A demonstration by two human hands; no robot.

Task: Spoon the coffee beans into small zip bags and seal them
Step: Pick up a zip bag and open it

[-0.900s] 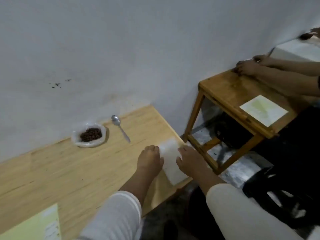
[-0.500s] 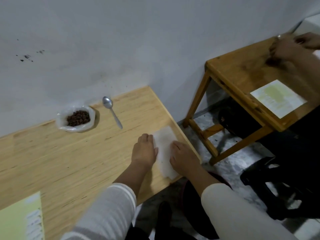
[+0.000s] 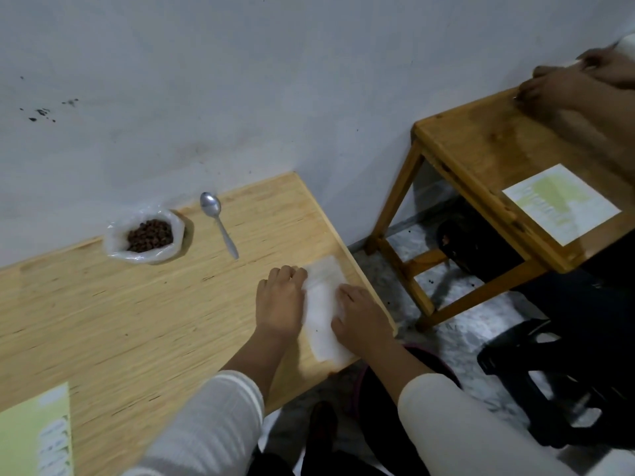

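A flat stack of white zip bags (image 3: pixel 321 304) lies at the right edge of the light wooden table (image 3: pixel 103 321). My left hand (image 3: pixel 281 300) has its fingers curled on the stack's upper left edge. My right hand (image 3: pixel 360 314) has its fingers curled on the right side of the stack. Both hands sit knuckles up, so the fingertips are hidden. Near the wall stands a small bowl lined with clear plastic (image 3: pixel 117 249), holding the coffee beans (image 3: pixel 149 235). A metal spoon (image 3: pixel 218 221) lies on the table just right of the bowl, bowl end toward the wall.
A green and white paper (image 3: pixel 34 438) lies at the table's near left corner. To the right stands a darker wooden table (image 3: pixel 481 149) with a similar paper (image 3: pixel 560 204). Another person's hands (image 3: pixel 577 80) work on it. A black stool (image 3: pixel 549 372) stands on the floor.
My hands have stayed on the zip bags while my view tilted and shifted. The other person's hands have moved along the far table.
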